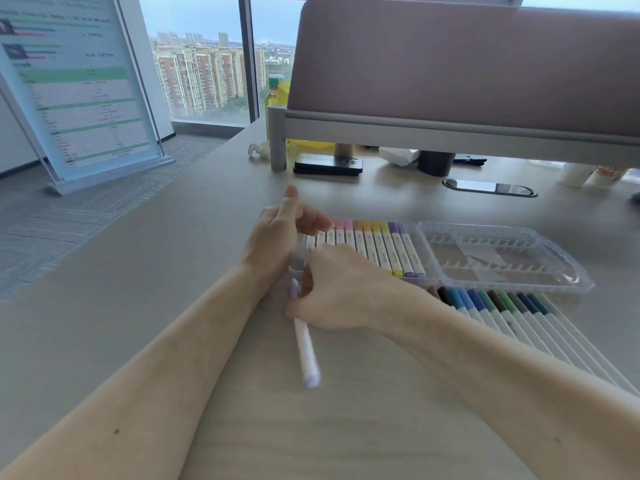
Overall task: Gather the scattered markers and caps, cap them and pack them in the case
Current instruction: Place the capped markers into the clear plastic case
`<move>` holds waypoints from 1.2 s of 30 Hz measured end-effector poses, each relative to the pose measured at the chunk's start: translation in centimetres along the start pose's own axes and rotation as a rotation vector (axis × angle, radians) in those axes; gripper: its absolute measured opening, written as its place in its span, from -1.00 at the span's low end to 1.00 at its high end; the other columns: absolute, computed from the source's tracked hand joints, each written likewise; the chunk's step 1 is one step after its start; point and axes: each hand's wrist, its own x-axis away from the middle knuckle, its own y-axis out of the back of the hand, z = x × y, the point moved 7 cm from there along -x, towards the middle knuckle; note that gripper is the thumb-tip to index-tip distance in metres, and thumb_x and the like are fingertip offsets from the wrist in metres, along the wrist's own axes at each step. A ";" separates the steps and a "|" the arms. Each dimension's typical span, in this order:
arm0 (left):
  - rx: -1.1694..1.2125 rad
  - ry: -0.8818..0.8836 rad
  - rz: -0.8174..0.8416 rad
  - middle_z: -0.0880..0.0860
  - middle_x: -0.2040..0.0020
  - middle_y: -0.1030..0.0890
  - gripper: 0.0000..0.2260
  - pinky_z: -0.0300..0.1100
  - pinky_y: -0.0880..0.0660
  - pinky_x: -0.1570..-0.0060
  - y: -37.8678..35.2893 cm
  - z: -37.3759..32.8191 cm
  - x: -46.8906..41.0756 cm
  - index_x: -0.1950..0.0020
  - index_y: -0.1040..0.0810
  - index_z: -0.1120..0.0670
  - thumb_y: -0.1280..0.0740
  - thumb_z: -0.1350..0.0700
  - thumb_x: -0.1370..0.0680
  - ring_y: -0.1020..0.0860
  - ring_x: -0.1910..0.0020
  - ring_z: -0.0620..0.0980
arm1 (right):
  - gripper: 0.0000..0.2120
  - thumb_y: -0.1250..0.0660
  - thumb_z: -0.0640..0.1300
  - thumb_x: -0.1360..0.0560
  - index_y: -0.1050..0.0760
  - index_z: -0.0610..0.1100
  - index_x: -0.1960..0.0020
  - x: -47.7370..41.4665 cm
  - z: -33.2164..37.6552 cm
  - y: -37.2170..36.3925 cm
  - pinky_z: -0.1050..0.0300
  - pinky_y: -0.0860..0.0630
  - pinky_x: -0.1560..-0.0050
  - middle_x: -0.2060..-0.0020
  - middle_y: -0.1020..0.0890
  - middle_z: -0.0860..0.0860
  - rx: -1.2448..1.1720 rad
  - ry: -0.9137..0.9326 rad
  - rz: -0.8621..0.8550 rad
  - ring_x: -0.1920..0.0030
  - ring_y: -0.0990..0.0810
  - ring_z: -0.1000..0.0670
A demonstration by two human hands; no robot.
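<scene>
My right hand [341, 289] grips a white marker [306, 348] with lilac ends, blurred, its lower end pointing toward me just above the desk. My left hand [280, 233] is raised at the left edge of the clear case [426, 280], thumb up and fingers curled near the top of the packed row; whether it holds anything is hidden. The case holds a row of capped markers [377, 247] in pink, orange, yellow and purple. Its clear lid [502, 258] lies open to the right. A second row of blue, green and dark markers [498, 310] lies in front of the lid.
A pink-grey partition [467, 64] on a grey frame stands across the back of the desk. Under it lie a black box [328, 164], a dark cup [435, 162] and paper cups [588, 174]. A cable grommet [490, 187] is set in the desk. A sign board [79, 88] stands left on the floor.
</scene>
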 end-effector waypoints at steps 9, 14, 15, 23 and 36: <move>-0.412 -0.122 0.060 -0.13 0.27 -0.68 -0.66 -0.43 -0.38 0.28 -0.6 -0.6 0.7 0.15 -0.73 -0.01 -0.23 0.00 -0.69 -0.58 0.28 -0.25 | -0.67 -0.36 0.02 -0.57 -0.63 -0.18 0.25 1.9 -4.6 3.6 0.22 -0.39 0.45 0.48 -0.51 0.02 -0.179 -0.152 0.100 0.50 -0.43 0.07; -0.697 -0.302 0.135 -0.13 -0.02 -0.68 -0.87 -0.24 -0.43 -0.03 -1.8 -1.2 1.8 -0.01 -0.70 -0.05 -0.35 0.02 -0.62 -0.57 -0.05 -0.14 | -0.73 -0.26 -0.12 -0.67 -0.65 -0.29 -0.02 3.0 -10.4 7.0 0.20 -0.48 0.41 0.21 -0.73 -0.20 -0.558 -0.344 -0.035 0.41 -0.54 0.05; -0.741 -0.321 0.155 -0.10 -0.11 -0.67 -0.86 -0.20 -0.42 -0.11 -2.1 -1.1 1.9 -0.08 -0.70 -0.06 -0.35 0.01 -0.61 -0.55 -0.14 -0.09 | -0.71 -0.25 -0.14 -0.68 -0.64 -0.33 -0.06 3.1 -11.4 7.5 0.19 -0.50 0.37 0.13 -0.73 -0.25 -0.612 -0.370 -0.066 0.37 -0.54 0.02; -1.058 -0.329 0.294 -0.06 -0.37 -0.59 -0.57 0.01 -0.36 -0.35 -5.1 -3.0 2.3 -0.32 -0.60 -0.11 -0.12 -0.19 -0.58 -0.53 -0.32 0.03 | -0.84 -0.30 -0.22 -0.66 -0.65 -0.24 -0.05 4.2 -17.7 9.2 0.20 -0.54 0.32 0.29 -0.72 -0.05 -0.780 -0.451 -0.204 0.35 -0.56 0.04; -1.072 -0.184 0.628 -0.18 -0.66 -0.05 -0.42 -0.06 0.08 -0.58 -12.9 -1.8 -0.2 -0.66 -0.10 -0.18 -0.06 -0.31 -0.66 0.00 -0.64 -0.13 | -0.84 -0.40 -0.15 -0.62 -0.66 -0.23 0.04 1.6 -19.5 9.4 0.26 -0.55 0.34 0.33 -0.63 -0.06 -0.680 -0.418 -0.225 0.40 -0.57 0.07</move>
